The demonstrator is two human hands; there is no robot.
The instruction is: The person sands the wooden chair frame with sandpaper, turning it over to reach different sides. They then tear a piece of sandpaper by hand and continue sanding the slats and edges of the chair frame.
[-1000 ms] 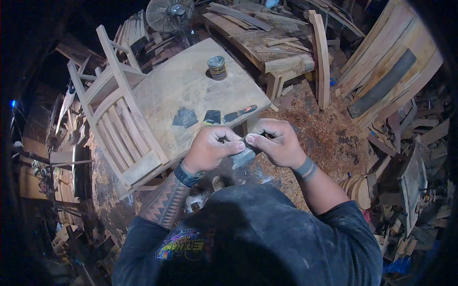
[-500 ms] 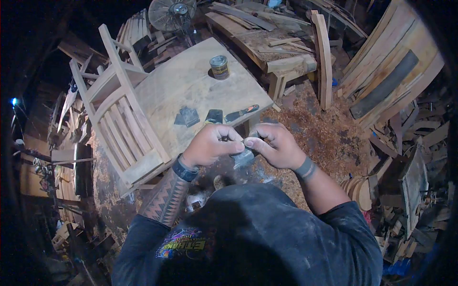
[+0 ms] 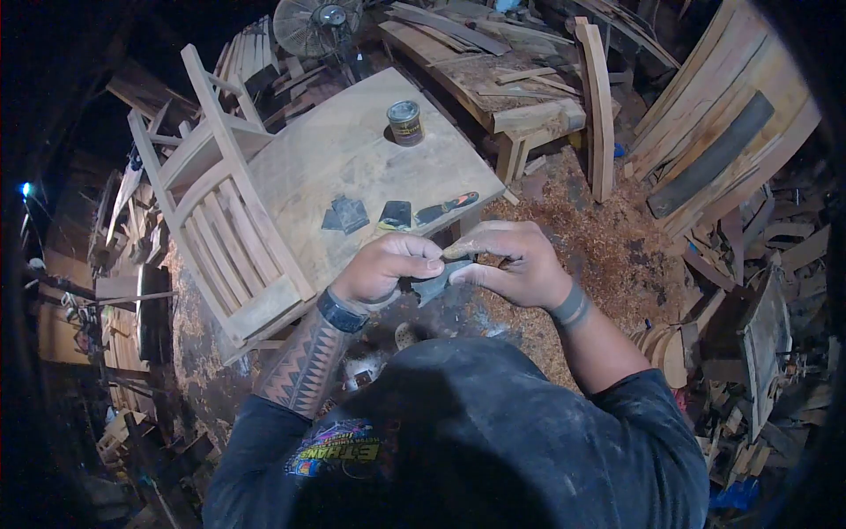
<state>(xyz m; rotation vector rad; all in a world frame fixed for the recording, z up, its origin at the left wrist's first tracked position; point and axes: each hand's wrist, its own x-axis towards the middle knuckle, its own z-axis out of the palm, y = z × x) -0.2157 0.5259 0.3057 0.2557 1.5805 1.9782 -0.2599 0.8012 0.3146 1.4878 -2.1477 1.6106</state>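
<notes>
In front of my body I hold a small, grey, bent piece of sandpaper (image 3: 432, 286). My left hand (image 3: 381, 271) pinches its upper edge between thumb and curled fingers. My right hand (image 3: 515, 264) meets it from the other side, thumb below and fingers above, with the fingertips close to my left thumb. On the near part of the pale wooden table (image 3: 308, 163) lie more dark grey sandpaper pieces (image 3: 345, 214), a black block-like thing (image 3: 395, 214) and a putty knife (image 3: 447, 207) with an orange and black handle.
An open-topped can (image 3: 405, 123) stands toward the table's far side. A slatted wooden chair (image 3: 231, 234) leans at its left. Behind are a bench piled with boards (image 3: 493, 84) and a fan (image 3: 322, 22). Shavings (image 3: 617, 256) cover the floor at right, beside stacked curved planks (image 3: 731, 115).
My right thumb and fingers have spread further apart, and that hand is turned flatter. The sandpaper has shifted slightly up and left and changed its bend. The left hand has barely moved.
</notes>
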